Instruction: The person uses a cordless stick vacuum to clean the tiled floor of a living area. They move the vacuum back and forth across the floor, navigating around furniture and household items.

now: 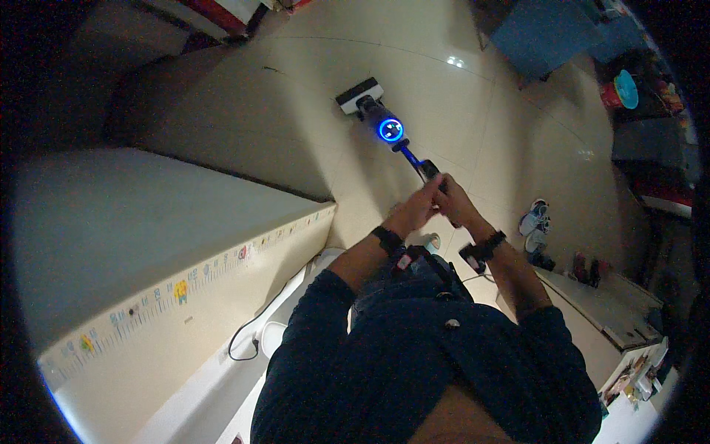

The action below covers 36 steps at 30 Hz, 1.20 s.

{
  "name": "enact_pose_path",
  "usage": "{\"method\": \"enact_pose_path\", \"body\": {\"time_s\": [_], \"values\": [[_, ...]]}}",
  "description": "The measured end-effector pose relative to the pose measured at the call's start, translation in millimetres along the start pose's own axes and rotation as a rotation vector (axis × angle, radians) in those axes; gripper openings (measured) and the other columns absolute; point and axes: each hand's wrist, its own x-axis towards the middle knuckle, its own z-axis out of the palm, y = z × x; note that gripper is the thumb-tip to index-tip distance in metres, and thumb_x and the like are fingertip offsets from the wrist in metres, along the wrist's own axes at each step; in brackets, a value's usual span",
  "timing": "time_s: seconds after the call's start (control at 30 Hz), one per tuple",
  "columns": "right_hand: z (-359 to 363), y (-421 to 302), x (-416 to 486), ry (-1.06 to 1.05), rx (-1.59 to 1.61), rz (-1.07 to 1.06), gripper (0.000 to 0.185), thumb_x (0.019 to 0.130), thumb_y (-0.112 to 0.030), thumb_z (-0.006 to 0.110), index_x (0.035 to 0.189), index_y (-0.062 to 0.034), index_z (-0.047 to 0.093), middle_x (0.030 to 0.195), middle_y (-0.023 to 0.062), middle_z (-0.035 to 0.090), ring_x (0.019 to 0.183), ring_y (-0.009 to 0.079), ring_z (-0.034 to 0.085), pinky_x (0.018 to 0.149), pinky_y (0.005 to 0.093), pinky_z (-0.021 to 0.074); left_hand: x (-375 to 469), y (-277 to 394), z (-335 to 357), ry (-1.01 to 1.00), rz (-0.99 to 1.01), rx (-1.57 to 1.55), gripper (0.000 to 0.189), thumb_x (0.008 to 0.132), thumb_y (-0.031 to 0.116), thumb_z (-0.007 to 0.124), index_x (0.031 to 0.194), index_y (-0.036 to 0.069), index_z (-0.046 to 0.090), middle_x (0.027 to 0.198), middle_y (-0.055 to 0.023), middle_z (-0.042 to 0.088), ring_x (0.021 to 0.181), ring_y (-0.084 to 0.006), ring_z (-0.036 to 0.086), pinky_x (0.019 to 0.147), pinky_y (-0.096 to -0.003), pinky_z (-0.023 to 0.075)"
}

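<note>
An upright floor washer [391,130] with a glowing blue ring display stands tilted on the tiled floor [444,111] in front of me. Its wide head [359,96], white with a dark front strip, rests flat at the far end. My right hand [456,202] is closed around the dark handle [430,168] at the near end of the blue pole. Against it, from the left side, lies my left hand [415,210]; its fingers are partly hidden, and whether they grip the handle is unclear. Both wrists wear dark bands.
A wall end with a height-chart strip [191,280] juts in at left, a black power cord [238,336] below it. Sneakers [536,217] stand on the floor at right, near a low cabinet [582,316]. A roll of tape [432,242] lies near my feet. Blue-grey furniture [543,39] stands at upper right.
</note>
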Motion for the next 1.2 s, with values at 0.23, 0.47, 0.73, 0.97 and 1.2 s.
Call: {"method": "enact_pose_path", "body": {"time_s": [0.23,0.47,0.73,0.97,1.2], "values": [[-29,39,-155,0.09,0.065,0.143,0.029,0.085,-0.018,0.055,0.105,-0.0039,0.039,0.085,0.0062,0.052,0.075,0.012,0.051,0.063,0.024,0.044,-38,-57,66,-0.469,-0.32,0.441,0.053,0.088,0.054,0.04,0.091,0.005,0.06,0.088,-0.0042,0.06,0.088,-0.0169,0.055,0.087,-0.0311,0.041],[-47,66,-277,0.347,0.309,0.035,0.038,0.086,-0.036,0.057,0.103,-0.0056,0.042,0.076,0.0023,0.049,0.056,0.0068,0.045,0.048,0.0197,0.0371,-54,-100,151,-0.907,-0.502,0.66,0.058,0.089,0.055,0.034,0.101,0.006,0.062,0.102,-0.0065,0.062,0.099,-0.0163,0.055,0.088,-0.0294,0.0396],[-20,47,-346,0.58,0.236,0.391,0.038,0.087,-0.032,0.056,0.102,0.0013,0.046,0.077,0.0058,0.055,0.064,0.0099,0.05,0.055,0.0237,0.0413,-98,-87,198,-1.043,-0.721,0.79,0.056,0.09,0.054,0.032,0.116,0.01,0.057,0.11,-0.0045,0.06,0.102,-0.0139,0.053,0.093,-0.0293,0.0361],[-16,24,-327,0.586,0.342,0.384,0.031,0.09,-0.026,0.053,0.102,0.0011,0.045,0.073,0.0051,0.054,0.06,0.0097,0.049,0.053,0.0237,0.0406,-98,-48,206,-1.026,-0.642,1.037,0.059,0.09,0.055,0.028,0.114,0.011,0.059,0.109,-0.0052,0.061,0.099,-0.016,0.055,0.09,-0.028,0.0372],[-28,-10,-237,0.504,0.511,0.311,0.028,0.09,-0.025,0.053,0.103,-0.0025,0.041,0.07,0.0029,0.051,0.051,0.0067,0.045,0.044,0.021,0.0371,-33,-26,144,-1.134,-0.499,0.865,0.062,0.094,0.05,0.017,0.111,0.008,0.06,0.104,-0.0062,0.063,0.1,-0.0196,0.054,0.093,-0.0296,0.0366]]}}
